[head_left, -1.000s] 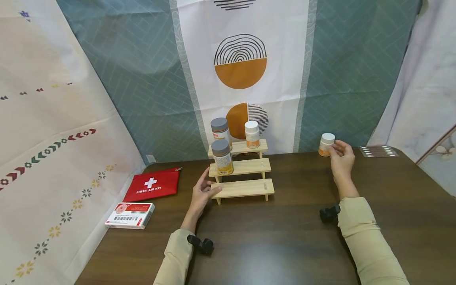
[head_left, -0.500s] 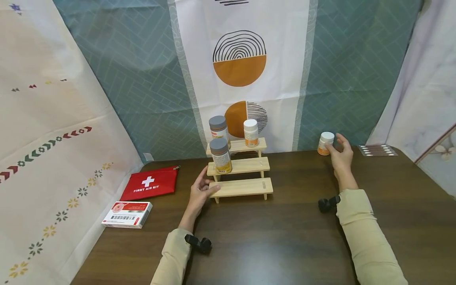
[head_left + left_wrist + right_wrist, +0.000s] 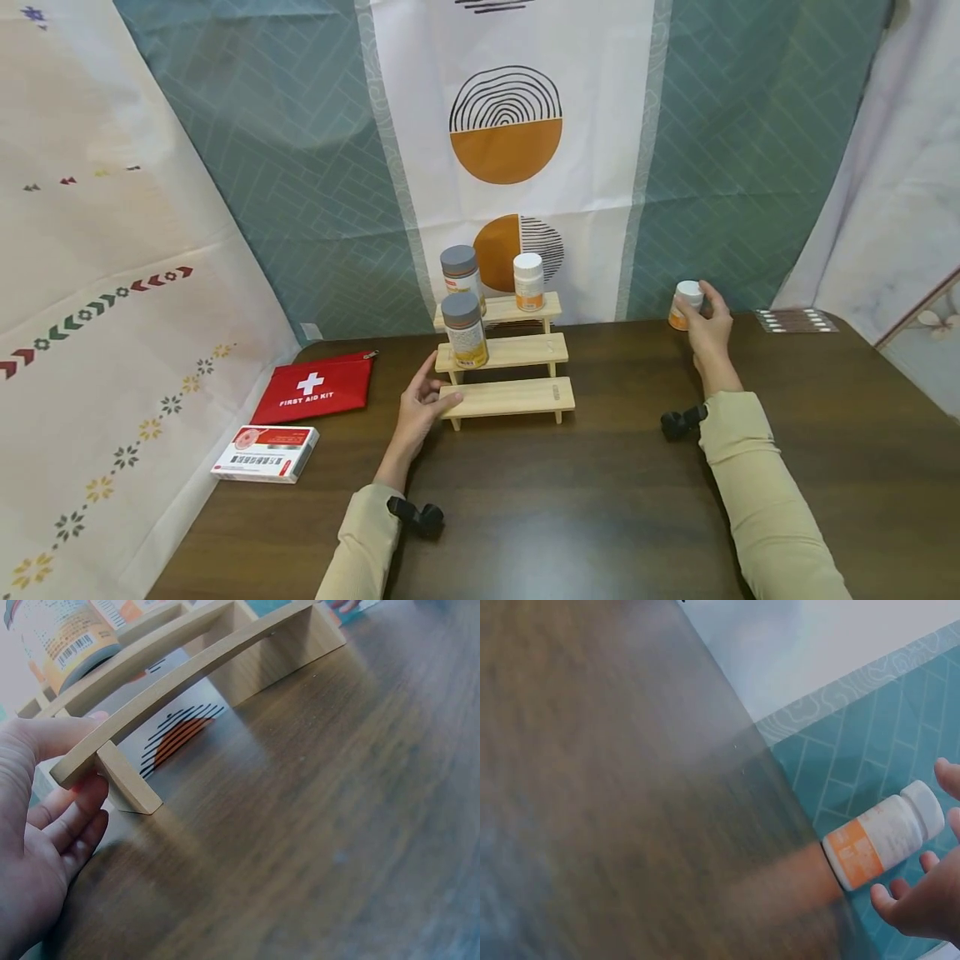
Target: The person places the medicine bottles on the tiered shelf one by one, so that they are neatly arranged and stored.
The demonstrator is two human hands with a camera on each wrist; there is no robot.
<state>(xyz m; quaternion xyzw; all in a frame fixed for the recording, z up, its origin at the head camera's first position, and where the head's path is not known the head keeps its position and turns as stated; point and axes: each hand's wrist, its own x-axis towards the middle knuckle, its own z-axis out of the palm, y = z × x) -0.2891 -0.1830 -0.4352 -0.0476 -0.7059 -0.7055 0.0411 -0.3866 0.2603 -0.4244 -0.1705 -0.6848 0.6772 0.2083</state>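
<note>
My left hand point(image 3: 416, 410) holds the left end of the lowest step of a three-tier wooden display stand point(image 3: 517, 397). In the left wrist view its thumb lies over the board's edge, with the fingers below. At the back right stands a small white pill bottle point(image 3: 678, 317) with an orange label band. My right hand point(image 3: 711, 329) is beside it; in the right wrist view, parted fingers point(image 3: 885, 900) surround the bottle point(image 3: 877, 840) with gaps showing. Two grey-capped bottles stand on the stand: one point(image 3: 467, 337) on the middle step, another point(image 3: 457, 262) on the top.
Another white pill bottle point(image 3: 528, 287) stands on the top step's right. A red first aid pouch point(image 3: 318, 387) and a white-and-red medicine box point(image 3: 266, 454) lie at left. A strip with white-tipped rows point(image 3: 797, 321) lies at the back right. Fabric point(image 3: 712, 167) hangs behind the table.
My right hand has shifted slightly left, its raised fingers coming in closer around the white bottle, which stays in place. The left hand keeps its grip on the stand.
</note>
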